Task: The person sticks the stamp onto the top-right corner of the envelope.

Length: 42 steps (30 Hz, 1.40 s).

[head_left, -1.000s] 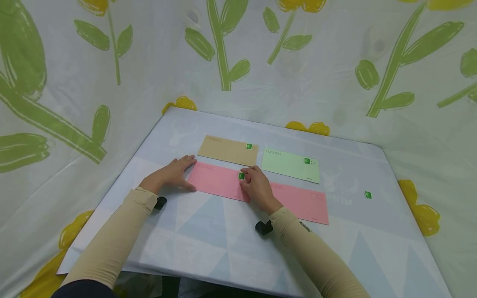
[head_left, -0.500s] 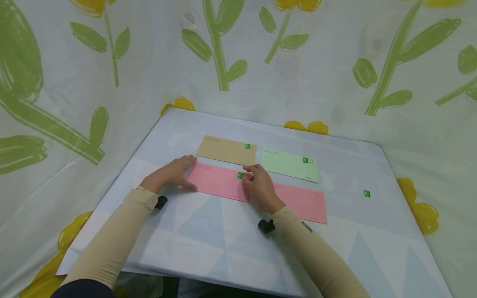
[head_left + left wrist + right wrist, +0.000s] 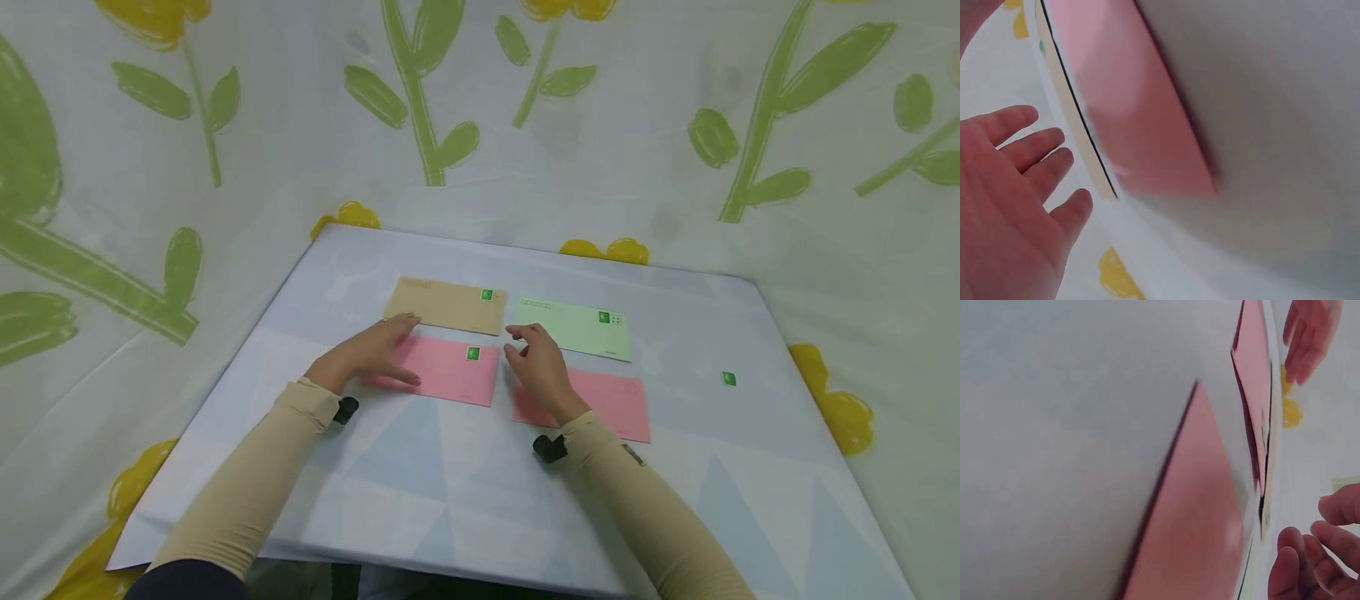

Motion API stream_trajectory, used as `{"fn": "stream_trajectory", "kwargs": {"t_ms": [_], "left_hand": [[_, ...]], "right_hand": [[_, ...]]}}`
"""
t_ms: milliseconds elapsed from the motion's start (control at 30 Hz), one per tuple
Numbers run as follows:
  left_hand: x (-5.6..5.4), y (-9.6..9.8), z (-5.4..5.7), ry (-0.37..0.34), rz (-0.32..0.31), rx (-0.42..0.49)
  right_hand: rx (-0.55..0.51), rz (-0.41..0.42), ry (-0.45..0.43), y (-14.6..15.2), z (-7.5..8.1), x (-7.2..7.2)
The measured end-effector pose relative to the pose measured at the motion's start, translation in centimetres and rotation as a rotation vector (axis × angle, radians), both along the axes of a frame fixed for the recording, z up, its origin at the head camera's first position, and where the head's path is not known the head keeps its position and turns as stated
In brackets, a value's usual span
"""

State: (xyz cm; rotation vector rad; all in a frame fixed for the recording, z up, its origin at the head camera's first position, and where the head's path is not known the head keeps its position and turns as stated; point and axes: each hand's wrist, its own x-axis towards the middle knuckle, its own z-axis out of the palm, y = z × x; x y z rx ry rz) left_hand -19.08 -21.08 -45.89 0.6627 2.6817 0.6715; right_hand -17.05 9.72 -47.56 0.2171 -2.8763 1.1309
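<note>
In the head view a pink envelope point(image 3: 450, 377) lies flat at the front left of the group, with a green stamp point(image 3: 473, 353) at its upper right. My left hand point(image 3: 367, 353) hovers over its left end, fingers spread and holding nothing; the left wrist view shows that palm apart from the envelope. Between this envelope and a second pink envelope point(image 3: 611, 402), my right hand point(image 3: 542, 368) is raised with fingers loosely bent and nothing between them. It hides part of the second envelope, on which no stamp shows. The right wrist view also has the right hand's fingers free.
Behind lie a brown envelope point(image 3: 442, 306) and a light green envelope point(image 3: 573, 327), each with a green stamp. One loose green stamp point(image 3: 728, 379) lies farther right on the pale patterned tablecloth point(image 3: 405, 508). A flower-print curtain point(image 3: 600, 167) surrounds the table.
My right hand has drawn away from the stamp, rightward off the first pink envelope. My left hand has lifted and shifted right over that envelope's left end. The head view has turned slightly.
</note>
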Motion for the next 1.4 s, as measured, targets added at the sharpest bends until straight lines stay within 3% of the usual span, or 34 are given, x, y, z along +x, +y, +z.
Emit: {"fn": "stream_trajectory", "kwargs": {"t_ms": [333, 633, 900, 1167, 1400], "left_hand": [[-0.1, 4.2, 0.4, -0.003, -0.073, 0.045], [-0.1, 7.2, 0.1, -0.047, -0.093, 0.080], [-0.1, 9.4, 0.3, -0.038, -0.106, 0.071], [-0.1, 10.8, 0.2, -0.080, -0.107, 0.130], [0.1, 12.3, 0.2, -0.069, -0.140, 0.125]], "right_hand": [[-0.045, -0.042, 0.018, 4.2, 0.8, 0.2], [-0.050, -0.096, 0.035, 9.2, 1.5, -0.1], [-0.016, -0.186, 0.026, 14.4, 1.6, 0.2], [0.041, -0.286, 0.042, 18.9, 0.9, 0.6], [0.071, -0.364, 0.051, 22.7, 1.4, 1.7]]}}
